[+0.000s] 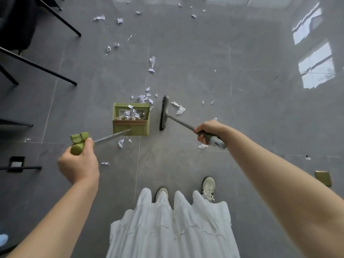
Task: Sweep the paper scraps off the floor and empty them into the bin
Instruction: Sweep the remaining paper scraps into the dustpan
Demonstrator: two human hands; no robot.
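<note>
A green dustpan point(130, 128) stands on the grey floor ahead of me, with white paper scraps point(131, 113) inside it. My left hand point(79, 162) grips the green end of its long handle. My right hand point(207, 131) grips the grey handle of a broom; the broom head point(163, 113) stands just right of the dustpan, bristles toward it. A small pile of scraps point(144, 97) lies at the dustpan's far edge. One crumpled scrap point(179, 108) lies right of the broom head. Several more scraps point(151, 64) trail away up the floor.
Black chair and table legs point(37, 67) stand on the left. A few scraps point(121, 143) lie near the dustpan handle. A brass floor plate point(323, 177) sits at right. My white skirt and shoes point(208, 185) are below. No bin is in view.
</note>
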